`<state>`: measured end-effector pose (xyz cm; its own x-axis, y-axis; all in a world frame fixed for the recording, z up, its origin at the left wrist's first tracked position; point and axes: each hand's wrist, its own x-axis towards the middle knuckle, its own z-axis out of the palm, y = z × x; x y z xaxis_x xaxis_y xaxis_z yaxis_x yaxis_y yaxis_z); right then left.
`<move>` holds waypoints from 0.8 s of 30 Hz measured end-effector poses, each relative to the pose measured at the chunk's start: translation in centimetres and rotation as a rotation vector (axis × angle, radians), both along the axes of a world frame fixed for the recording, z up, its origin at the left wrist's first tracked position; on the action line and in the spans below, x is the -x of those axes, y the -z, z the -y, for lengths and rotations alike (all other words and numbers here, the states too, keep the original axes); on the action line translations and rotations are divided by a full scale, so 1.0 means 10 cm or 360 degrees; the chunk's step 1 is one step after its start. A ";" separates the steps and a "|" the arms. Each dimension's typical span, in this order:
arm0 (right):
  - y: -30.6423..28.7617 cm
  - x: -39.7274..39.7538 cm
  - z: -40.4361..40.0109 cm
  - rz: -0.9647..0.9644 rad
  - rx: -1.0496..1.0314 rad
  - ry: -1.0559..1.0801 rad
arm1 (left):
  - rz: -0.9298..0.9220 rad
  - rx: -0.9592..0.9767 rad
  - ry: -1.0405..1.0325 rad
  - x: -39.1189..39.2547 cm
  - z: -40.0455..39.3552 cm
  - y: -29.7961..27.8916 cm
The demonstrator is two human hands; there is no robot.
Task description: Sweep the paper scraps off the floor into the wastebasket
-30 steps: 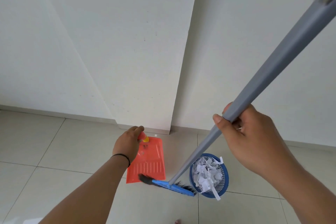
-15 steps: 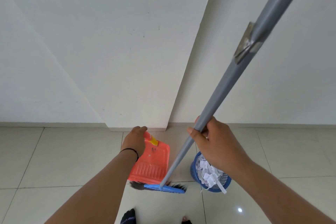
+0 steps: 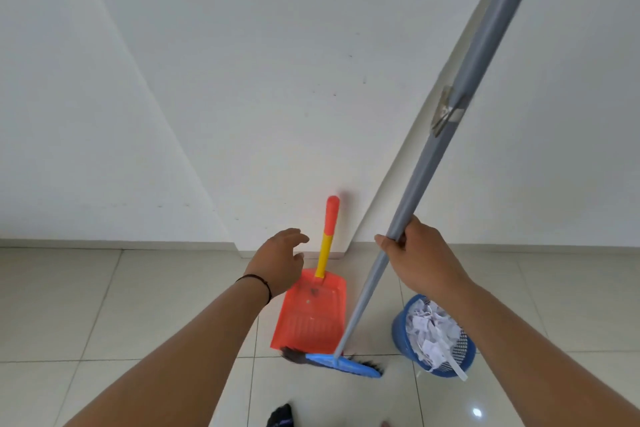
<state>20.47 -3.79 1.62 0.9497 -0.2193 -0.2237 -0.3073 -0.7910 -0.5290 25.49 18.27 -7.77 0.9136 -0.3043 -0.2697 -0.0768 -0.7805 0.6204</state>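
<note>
Looks like wrap-up: white paper scraps [image 3: 431,328] all in blue mesh plastic wastebasket [image 3: 401,333], none visible on floor; L hand [image 3: 277,262] open beside orange plastic dustpan [image 3: 311,315] w/ handle on wall left of basket, R hand [image 3: 415,253] gripping grey broom pole [image 3: 446,135]; next: park broom.

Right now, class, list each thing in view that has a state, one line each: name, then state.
Orange plastic dustpan: on the floor, handle leaning against the wall, released.
Grey-handled blue broom: head on the tile at the dustpan's lip.
Blue mesh wastebasket: upright, filled with white paper scraps.
Left hand: open, beside the dustpan handle.
Right hand: grips the broom handle.
</note>
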 end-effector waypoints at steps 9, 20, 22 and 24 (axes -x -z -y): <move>0.48 -0.31 -0.28 -0.0238 -0.0047 0.0048 | 0.0274 -0.0052 -0.0061 0.05 -0.58 -0.78; 0.58 -0.69 -0.27 -0.0256 -0.0073 0.0404 | 0.0391 -0.0189 -0.0152 0.13 -0.96 -1.07; 0.57 -0.66 -0.30 -0.0249 -0.0030 0.0471 | 0.0405 -0.0197 -0.0153 0.17 -1.00 -1.06; 0.50 -0.60 -0.33 -0.0225 -0.0005 0.0537 | 0.0403 -0.0217 -0.0186 0.19 -1.01 -1.07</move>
